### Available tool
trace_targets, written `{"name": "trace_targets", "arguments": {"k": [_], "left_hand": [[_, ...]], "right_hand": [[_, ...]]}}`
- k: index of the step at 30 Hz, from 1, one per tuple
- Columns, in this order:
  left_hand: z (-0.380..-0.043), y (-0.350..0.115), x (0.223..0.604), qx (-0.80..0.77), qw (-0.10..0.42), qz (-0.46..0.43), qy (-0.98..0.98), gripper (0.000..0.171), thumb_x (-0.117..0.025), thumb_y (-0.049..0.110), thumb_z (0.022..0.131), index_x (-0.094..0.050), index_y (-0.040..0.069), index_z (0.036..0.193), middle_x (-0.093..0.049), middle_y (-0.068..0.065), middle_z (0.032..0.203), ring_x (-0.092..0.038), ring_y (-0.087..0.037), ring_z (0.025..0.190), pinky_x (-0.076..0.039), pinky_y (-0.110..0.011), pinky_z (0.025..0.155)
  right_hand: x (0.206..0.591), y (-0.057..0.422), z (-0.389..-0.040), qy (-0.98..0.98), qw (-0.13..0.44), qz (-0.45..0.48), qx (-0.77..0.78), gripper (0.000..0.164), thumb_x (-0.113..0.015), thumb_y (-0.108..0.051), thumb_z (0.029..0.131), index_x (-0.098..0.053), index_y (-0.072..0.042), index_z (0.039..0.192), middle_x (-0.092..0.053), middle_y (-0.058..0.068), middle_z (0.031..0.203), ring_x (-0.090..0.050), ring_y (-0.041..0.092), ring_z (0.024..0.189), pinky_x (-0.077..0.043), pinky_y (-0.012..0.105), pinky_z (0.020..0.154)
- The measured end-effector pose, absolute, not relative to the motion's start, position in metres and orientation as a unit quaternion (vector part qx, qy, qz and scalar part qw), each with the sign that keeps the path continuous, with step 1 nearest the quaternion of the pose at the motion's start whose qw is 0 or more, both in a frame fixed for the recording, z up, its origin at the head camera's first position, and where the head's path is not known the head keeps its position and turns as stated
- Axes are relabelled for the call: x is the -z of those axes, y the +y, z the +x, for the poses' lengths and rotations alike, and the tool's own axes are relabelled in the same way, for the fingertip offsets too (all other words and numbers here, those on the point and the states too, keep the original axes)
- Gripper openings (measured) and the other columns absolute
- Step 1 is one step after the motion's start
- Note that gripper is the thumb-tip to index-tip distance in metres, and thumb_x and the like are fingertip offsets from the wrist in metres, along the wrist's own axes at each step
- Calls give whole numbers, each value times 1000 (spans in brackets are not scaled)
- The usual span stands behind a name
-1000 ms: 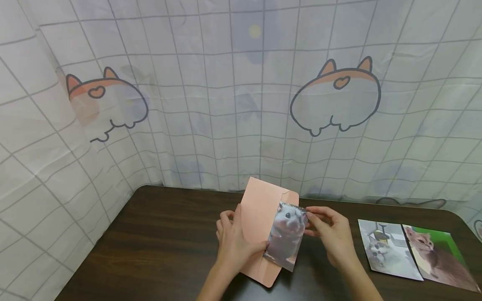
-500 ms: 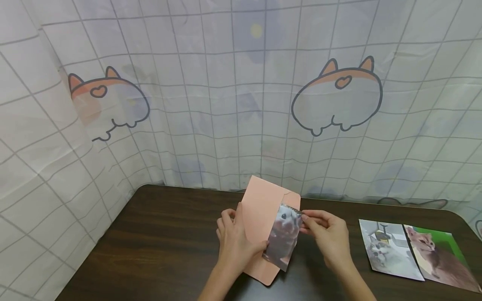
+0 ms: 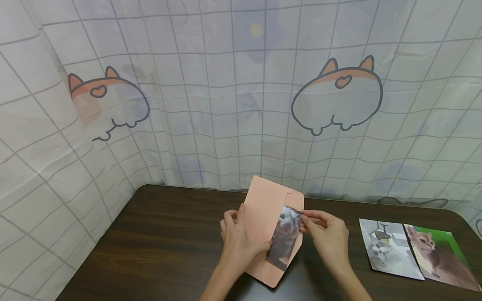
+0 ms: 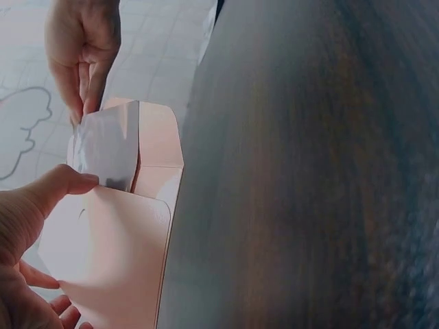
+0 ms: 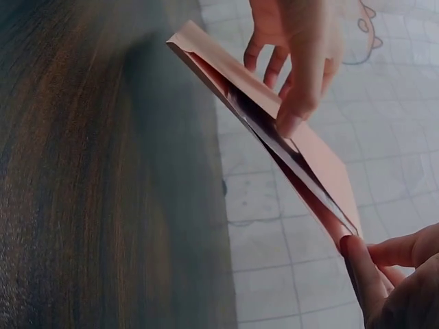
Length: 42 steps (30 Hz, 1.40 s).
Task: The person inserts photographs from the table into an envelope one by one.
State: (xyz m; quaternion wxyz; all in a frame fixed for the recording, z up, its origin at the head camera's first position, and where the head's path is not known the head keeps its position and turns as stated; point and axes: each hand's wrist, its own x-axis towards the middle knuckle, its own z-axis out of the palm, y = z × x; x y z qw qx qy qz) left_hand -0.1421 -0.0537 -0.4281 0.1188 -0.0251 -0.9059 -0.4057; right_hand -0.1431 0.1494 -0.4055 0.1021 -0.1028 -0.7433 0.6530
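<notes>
A pink envelope (image 3: 263, 205) is held tilted above the table, its opening facing right. My left hand (image 3: 239, 242) grips its left side, fingers behind and thumb over the front near the mouth. Partway inside the envelope sits a photo card (image 3: 286, 238) with a hamster-like animal on it. My right hand (image 3: 329, 238) pinches the card's upper right corner between thumb and fingers. In the right wrist view the card (image 5: 274, 137) lies between the parted front and back of the envelope (image 5: 322, 164). The card's left part is hidden within.
Two photo cards lie on the dark wooden table (image 3: 158, 246) at the right: a greyish cat picture (image 3: 389, 251) and a brown cat picture (image 3: 437, 255) with green behind it. A white gridded curtain (image 3: 211, 104) hangs along the table's far edge.
The hamster card has slid left, deeper into the envelope, so less of it shows. My right hand has moved left with it; the envelope and left hand have shifted slightly right.
</notes>
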Motion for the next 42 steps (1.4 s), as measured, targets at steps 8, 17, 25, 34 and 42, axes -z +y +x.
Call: {"name": "trace_targets", "arguments": {"k": [8, 17, 25, 34, 42], "left_hand": [[-142, -52, 429, 428, 102, -21, -898, 113, -98, 25, 61, -44, 2, 157, -40, -15, 128, -38, -35, 114, -40, -49, 92], [-140, -49, 427, 441, 95, -26, -892, 113, -98, 26, 59, -46, 1, 156, -41, -15, 127, -38, -35, 115, -41, -47, 91], [-138, -47, 426, 444, 91, -33, -891, 113, -96, 24, 57, -46, 1, 156, -41, -16, 129, -39, -34, 115, -43, -46, 90], [-134, -42, 426, 451, 78, -56, -888, 114, -99, 28, 58, -47, 3, 156, -41, -15, 128, -38, -32, 115, -43, -45, 89], [-131, -40, 425, 448, 86, -66, -887, 112, -99, 29, 58, -47, 4, 154, -42, -15, 128, -38, -32, 114, -42, -44, 89]], "right_hand": [[406, 148, -143, -754, 124, -93, -638, 23, -72, 2, 97, -73, 14, 116, -78, 21, 96, -71, -1, 67, -59, 19, 68], [405, 145, -142, -776, 138, -78, -611, 22, -74, 1, 95, -75, 13, 114, -78, 25, 102, -70, -7, 67, -58, 16, 66], [407, 145, -143, -770, 133, -88, -618, 22, -75, -1, 95, -75, 12, 114, -79, 22, 98, -71, -5, 67, -57, 16, 66], [405, 144, -141, -739, 110, -94, -658, 24, -71, 3, 98, -71, 16, 117, -79, 19, 94, -73, -1, 69, -59, 19, 69], [405, 143, -143, -722, 108, -103, -675, 25, -68, 4, 98, -69, 19, 119, -79, 16, 91, -73, 0, 69, -60, 21, 70]]}}
